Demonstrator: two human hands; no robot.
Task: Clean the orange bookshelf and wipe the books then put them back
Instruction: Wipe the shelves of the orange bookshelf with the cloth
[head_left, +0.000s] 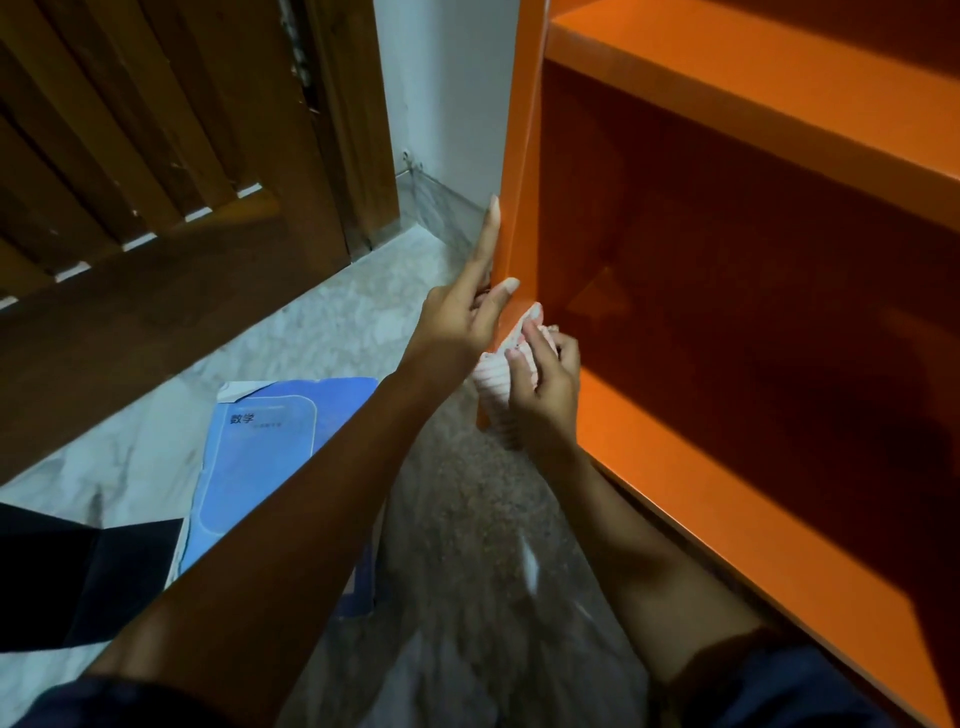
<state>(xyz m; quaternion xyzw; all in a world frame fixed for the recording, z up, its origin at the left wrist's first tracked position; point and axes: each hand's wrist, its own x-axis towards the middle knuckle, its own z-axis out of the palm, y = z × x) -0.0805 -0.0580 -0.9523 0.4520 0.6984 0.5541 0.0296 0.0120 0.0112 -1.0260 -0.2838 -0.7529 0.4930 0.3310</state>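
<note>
The orange bookshelf (727, 322) fills the right side, and its visible compartments hold no books. My left hand (467, 306) rests with straight fingers against the outside of the shelf's left side panel, thumb on the panel's front edge. My right hand (545, 384) grips a pale striped cloth (493, 379) and presses it against the lower front edge of that same panel. A blue book (260, 467) with a light rounded frame on its cover lies flat on the floor to the left, partly under my left forearm.
A dark wooden slatted door (156, 208) stands at the left, with a white wall (447, 93) between it and the shelf. The floor (467, 545) is pale marble. My dark-clothed knee (67, 571) sits at the lower left.
</note>
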